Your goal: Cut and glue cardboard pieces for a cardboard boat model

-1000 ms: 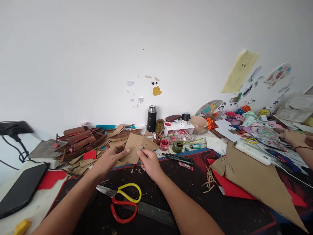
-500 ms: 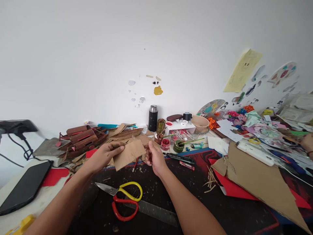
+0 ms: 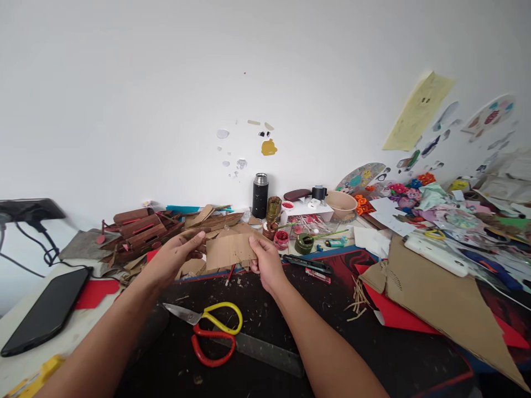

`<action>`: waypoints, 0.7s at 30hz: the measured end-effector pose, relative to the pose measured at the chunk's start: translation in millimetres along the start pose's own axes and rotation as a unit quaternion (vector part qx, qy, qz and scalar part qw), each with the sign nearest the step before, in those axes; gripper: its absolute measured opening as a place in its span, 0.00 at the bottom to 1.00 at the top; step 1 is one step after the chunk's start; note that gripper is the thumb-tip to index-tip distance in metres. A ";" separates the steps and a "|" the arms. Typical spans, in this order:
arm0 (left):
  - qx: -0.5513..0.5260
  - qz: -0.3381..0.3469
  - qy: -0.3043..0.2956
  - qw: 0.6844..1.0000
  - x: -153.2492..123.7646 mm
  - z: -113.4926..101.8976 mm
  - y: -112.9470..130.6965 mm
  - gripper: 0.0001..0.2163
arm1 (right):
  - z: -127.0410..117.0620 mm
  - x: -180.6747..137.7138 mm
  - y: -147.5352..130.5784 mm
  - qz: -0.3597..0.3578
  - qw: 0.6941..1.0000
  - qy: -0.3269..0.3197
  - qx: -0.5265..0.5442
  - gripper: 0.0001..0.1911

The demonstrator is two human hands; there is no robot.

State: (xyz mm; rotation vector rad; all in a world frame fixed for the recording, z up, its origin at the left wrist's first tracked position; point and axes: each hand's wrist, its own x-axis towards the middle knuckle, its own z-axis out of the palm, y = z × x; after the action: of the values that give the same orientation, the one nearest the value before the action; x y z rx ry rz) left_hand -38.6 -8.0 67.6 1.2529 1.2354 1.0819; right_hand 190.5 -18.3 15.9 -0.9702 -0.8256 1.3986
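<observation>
A small rectangular piece of cardboard [image 3: 228, 252] is held up over the near side of the mat. My right hand [image 3: 267, 262] pinches its right edge, thumb on the face towards me. Just off its left edge is my left hand [image 3: 178, 254], thumb and fingers parted and nothing between them. Below the hands lie scissors [image 3: 207, 326] with one yellow and one red handle. A dark flat blade [image 3: 265, 354] rests partly beneath them.
Brown model boats [image 3: 143, 232] and cardboard scraps lie at the back left. A black flask [image 3: 260, 196], paint jars [image 3: 304, 243] and a utility knife [image 3: 309, 264] stand or lie beyond my right hand. At right is a large cardboard sheet [image 3: 435, 293]; a phone [image 3: 45, 309] lies far left.
The cardboard piece has turned to lie more level. My left hand has let go of its left side, and my right hand now grips its right edge.
</observation>
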 end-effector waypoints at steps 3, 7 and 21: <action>-0.026 -0.031 -0.028 0.999 -0.5 2.2 -3.9 0.26 | -0.5 0.4 -0.1 -0.005 1.000 0.003 0.006 0.32; -0.112 -0.074 -0.045 0.990 0.7 6.1 -10.1 0.23 | -0.1 0.4 2.6 0.004 1.000 -0.003 0.006 0.33; -0.287 -0.099 -0.043 0.952 -4.7 38.5 -20.6 0.08 | 5.1 -7.6 11.2 0.090 0.978 -0.134 0.130 0.33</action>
State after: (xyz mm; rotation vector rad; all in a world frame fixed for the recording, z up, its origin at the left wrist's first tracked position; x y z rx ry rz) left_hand -2.2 -16.5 44.6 0.7053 0.8661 1.1175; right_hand 181.0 -26.3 8.4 -0.6754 -0.7411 1.7726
